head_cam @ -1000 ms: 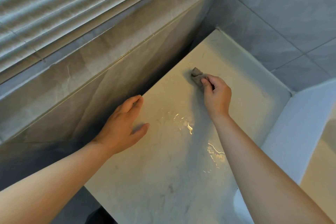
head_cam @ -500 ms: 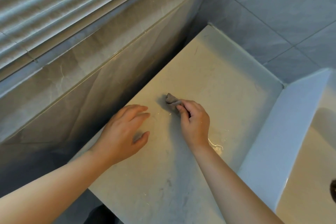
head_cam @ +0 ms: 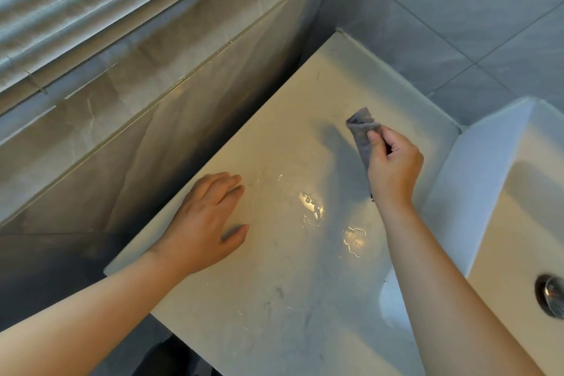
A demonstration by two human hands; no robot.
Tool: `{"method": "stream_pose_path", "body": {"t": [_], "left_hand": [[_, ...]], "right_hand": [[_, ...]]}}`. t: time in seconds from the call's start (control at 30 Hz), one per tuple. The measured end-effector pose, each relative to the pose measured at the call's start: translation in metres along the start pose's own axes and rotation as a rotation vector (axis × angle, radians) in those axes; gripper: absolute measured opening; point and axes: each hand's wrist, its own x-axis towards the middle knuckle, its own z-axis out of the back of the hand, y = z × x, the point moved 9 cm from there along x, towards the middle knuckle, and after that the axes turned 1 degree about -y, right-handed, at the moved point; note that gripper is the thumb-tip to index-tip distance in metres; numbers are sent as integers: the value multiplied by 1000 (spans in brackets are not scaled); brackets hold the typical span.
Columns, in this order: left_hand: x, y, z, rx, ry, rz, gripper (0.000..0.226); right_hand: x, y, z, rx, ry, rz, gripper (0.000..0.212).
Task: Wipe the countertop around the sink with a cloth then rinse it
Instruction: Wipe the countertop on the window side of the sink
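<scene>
Our right hand (head_cam: 393, 168) has carried the grey cloth (head_cam: 361, 128) back toward the sink (head_cam: 488, 192) since the last frame, fingers pinching it over the countertop (head_cam: 274, 314), while our left hand (head_cam: 207, 223) lies flat there, fingers straight, probably bracing us; puddles (head_cam: 312, 207) between them need wiping.

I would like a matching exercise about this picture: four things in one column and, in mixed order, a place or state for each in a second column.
Column one:
1. left hand
2. cloth
3. drain
4. water puddles

Column two:
a. in the sink, at the picture's right edge
b. pinched by the right hand
c. shining on the countertop between the two arms
d. resting on the countertop, fingers straight

Pairs: 1-d, 2-b, 3-a, 4-c
</scene>
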Motion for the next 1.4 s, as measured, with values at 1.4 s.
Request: {"method": "stream_pose_path", "body": {"t": [1.4], "left_hand": [[-2, 1, -5, 64, 10, -74, 77]], "right_hand": [[-80, -74, 44, -253, -250, -229, 20]]}}
